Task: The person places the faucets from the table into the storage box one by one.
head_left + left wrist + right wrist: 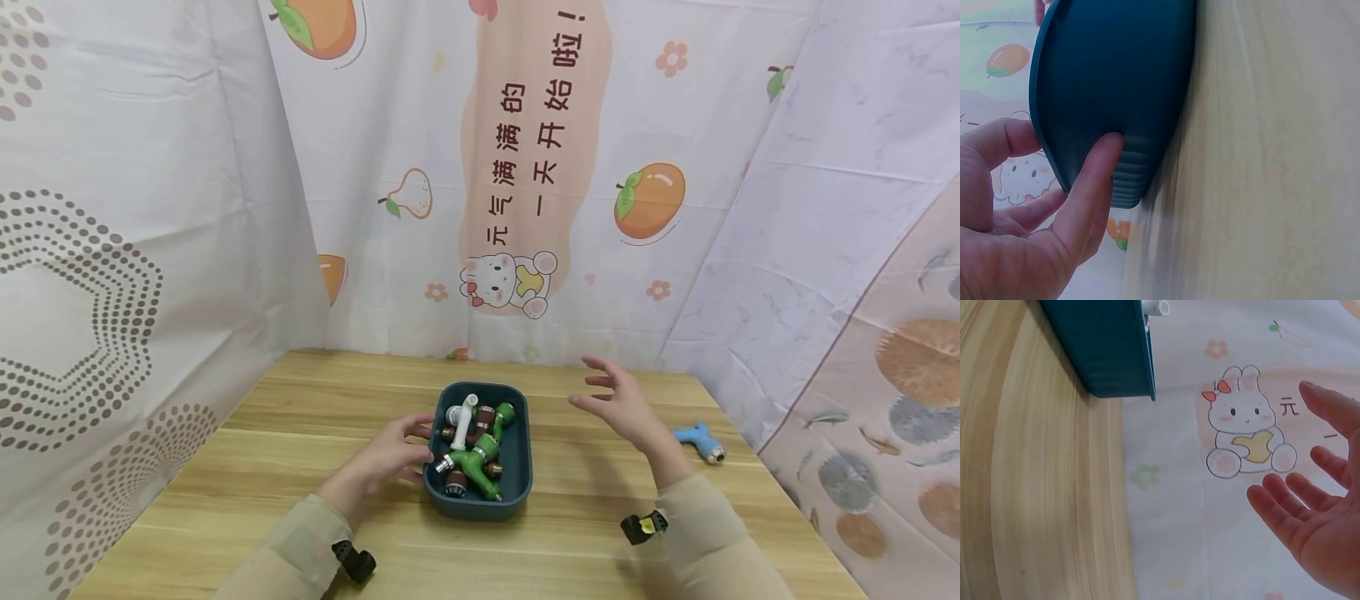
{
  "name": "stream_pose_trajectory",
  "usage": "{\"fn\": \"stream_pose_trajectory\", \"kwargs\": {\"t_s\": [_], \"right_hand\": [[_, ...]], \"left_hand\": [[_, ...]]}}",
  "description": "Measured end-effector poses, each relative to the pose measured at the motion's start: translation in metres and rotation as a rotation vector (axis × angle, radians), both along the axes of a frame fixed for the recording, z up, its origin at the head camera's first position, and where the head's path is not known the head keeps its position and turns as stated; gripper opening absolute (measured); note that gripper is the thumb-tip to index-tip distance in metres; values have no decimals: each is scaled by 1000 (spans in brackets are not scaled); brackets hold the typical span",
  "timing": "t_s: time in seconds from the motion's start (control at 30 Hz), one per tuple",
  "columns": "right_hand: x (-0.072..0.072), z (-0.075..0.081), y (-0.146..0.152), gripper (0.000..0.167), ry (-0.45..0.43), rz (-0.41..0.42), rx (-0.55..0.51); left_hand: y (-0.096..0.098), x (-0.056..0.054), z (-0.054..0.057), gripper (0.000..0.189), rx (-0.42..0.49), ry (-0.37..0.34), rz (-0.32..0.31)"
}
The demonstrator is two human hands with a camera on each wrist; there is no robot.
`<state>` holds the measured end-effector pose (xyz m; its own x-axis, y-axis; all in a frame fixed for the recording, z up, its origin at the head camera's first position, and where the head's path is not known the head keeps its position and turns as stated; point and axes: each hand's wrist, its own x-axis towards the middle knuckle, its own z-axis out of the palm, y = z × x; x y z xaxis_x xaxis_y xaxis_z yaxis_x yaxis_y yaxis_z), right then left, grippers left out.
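A dark teal bin point(480, 510) stands on the table, holding several small taps. On top lie a green tap point(474, 461) and a white tap point(463, 423), with brown pieces point(483, 415) partly hidden beneath. My left hand point(393, 454) is at the bin's left side, its extended fingers touching the outer wall and rim. In the left wrist view, one fingertip point(1110, 142) rests on the bin's ribbed side. My right hand point(621, 404) hovers right of the bin, fingers spread and slightly bent, holding nothing. A blue tap point(701, 440) lies beyond it on the right.
The wooden table point(247, 467) extends around the bin. Behind it hangs a printed curtain point(405, 292) with fruit and a rabbit, and further cloths enclose the left and right sides. Both wrists carry small black strapped devices point(643, 527).
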<state>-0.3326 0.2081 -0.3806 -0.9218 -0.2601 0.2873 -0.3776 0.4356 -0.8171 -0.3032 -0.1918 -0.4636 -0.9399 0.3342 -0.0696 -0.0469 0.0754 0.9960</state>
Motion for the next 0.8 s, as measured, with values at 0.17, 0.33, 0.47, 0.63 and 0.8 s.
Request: {"fn": "stream_pose_trajectory", "kwargs": {"t_s": [0.17,0.33,0.47,0.63,0.8], "right_hand": [[-1,-2,13,75,31,-35,-50],[1,-2,22,79,16,-83,-72],[2,-3,29,84,-5,-127,-68],[1,-8,41,87,4,-167,-56],[1,-13,54,88,15,-209,-62]], "left_hand": [[0,1,0,80,0,3,-2],[-1,1,1,80,-4,0,-1],[0,2,3,80,-2,2,-1],[0,4,5,79,1,7,-4],[0,5,6,79,3,6,-7]]}}
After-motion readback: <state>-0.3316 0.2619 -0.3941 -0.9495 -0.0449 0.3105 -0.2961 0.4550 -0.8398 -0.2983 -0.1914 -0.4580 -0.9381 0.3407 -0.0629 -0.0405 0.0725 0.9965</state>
